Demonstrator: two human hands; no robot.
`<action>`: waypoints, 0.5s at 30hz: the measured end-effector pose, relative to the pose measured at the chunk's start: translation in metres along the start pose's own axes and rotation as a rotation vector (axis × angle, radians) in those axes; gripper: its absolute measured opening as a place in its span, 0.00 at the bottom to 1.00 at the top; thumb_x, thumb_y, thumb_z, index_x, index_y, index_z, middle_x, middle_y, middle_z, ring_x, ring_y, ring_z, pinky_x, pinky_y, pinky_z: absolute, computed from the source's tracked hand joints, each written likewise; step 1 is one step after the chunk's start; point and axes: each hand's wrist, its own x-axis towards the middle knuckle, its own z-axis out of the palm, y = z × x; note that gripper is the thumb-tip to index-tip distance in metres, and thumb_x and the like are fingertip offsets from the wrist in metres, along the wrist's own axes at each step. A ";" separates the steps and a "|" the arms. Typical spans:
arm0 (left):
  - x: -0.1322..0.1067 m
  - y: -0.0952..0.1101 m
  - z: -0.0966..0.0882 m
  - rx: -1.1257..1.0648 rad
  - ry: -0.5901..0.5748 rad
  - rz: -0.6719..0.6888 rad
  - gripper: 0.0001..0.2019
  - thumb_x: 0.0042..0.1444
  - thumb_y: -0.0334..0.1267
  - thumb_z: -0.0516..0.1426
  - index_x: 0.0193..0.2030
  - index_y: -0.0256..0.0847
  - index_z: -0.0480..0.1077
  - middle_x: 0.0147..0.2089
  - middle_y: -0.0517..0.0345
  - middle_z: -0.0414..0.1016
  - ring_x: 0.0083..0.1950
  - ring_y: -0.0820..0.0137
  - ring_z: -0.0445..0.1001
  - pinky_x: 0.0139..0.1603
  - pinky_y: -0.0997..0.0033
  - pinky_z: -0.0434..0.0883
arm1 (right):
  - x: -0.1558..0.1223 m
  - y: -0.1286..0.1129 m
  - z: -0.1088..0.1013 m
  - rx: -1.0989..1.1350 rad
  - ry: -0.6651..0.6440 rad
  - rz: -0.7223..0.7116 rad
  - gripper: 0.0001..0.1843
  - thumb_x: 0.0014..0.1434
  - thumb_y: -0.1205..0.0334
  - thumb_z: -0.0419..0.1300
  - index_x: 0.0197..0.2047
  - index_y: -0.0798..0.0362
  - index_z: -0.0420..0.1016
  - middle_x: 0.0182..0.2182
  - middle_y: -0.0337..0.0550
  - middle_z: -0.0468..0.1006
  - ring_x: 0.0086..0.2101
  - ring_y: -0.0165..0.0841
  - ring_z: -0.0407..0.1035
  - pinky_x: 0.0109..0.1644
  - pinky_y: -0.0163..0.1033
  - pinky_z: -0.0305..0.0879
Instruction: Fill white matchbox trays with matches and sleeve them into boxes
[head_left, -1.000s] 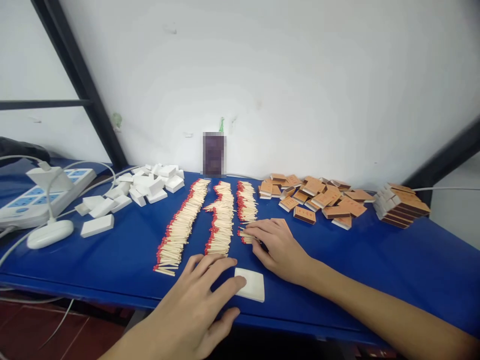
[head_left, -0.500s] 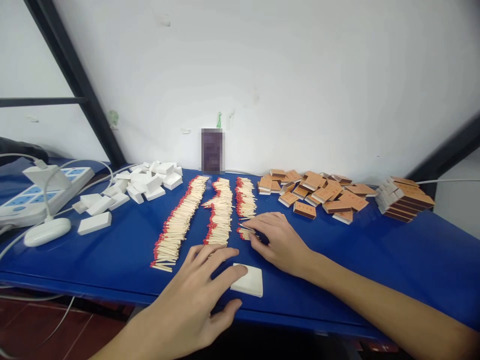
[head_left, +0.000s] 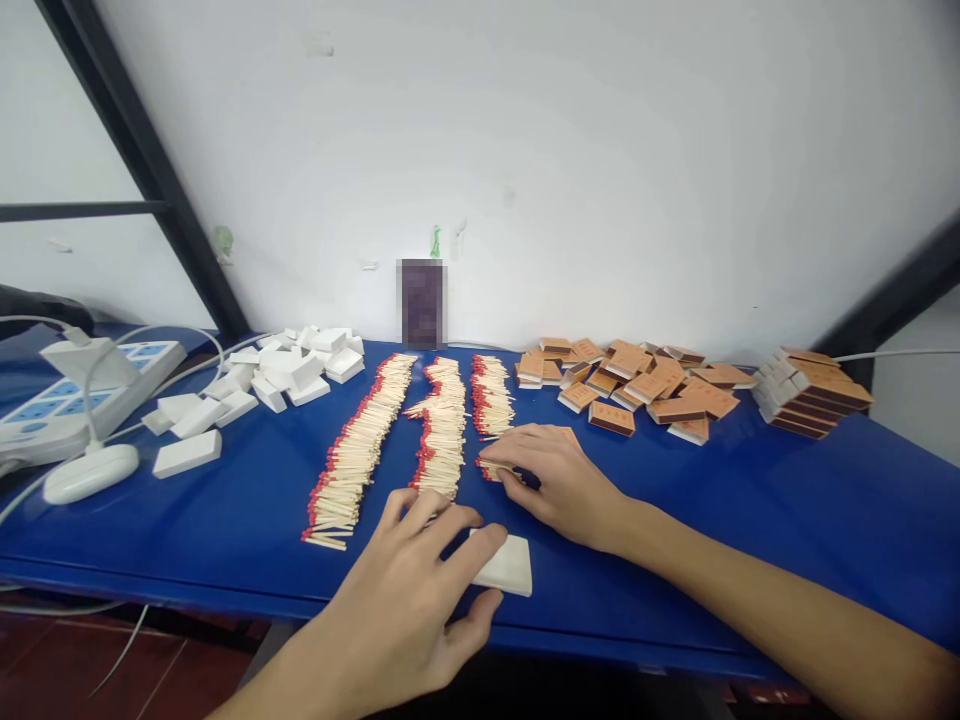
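Observation:
Three rows of red-tipped matches lie side by side on the blue table: a long left row (head_left: 360, 450), a middle row (head_left: 442, 430) and a shorter right row (head_left: 491, 395). At the near end of the right row, my right hand (head_left: 551, 485) has thumb and fingers closed around a small bunch of matches (head_left: 495, 468). My left hand (head_left: 427, 575) is open, fingers apart, with its index fingertip over the left edge of a small white matchbox tray (head_left: 510, 567). Whether the fingertip touches the tray I cannot tell.
White trays (head_left: 300, 365) are heaped at the back left, beside a power strip (head_left: 90, 400) and a white cabled device (head_left: 91, 474). Orange matchbox sleeves (head_left: 645, 375) lie piled at the back right. A stack of matchboxes (head_left: 814, 392) stands farther right. A blurred dark panel (head_left: 422, 305) leans against the wall.
My left hand has shifted slightly to the right, and the white tray sits a little farther right. My right hand stays at the near matches, its fingers drawn closer around them.

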 end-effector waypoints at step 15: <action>0.003 0.000 -0.002 -0.024 -0.052 0.014 0.15 0.64 0.35 0.55 0.57 0.44 0.67 0.50 0.53 0.75 0.53 0.58 0.70 0.56 0.52 0.64 | -0.003 -0.001 -0.006 -0.057 -0.042 0.073 0.12 0.66 0.66 0.55 0.48 0.51 0.78 0.44 0.47 0.82 0.45 0.39 0.73 0.49 0.47 0.63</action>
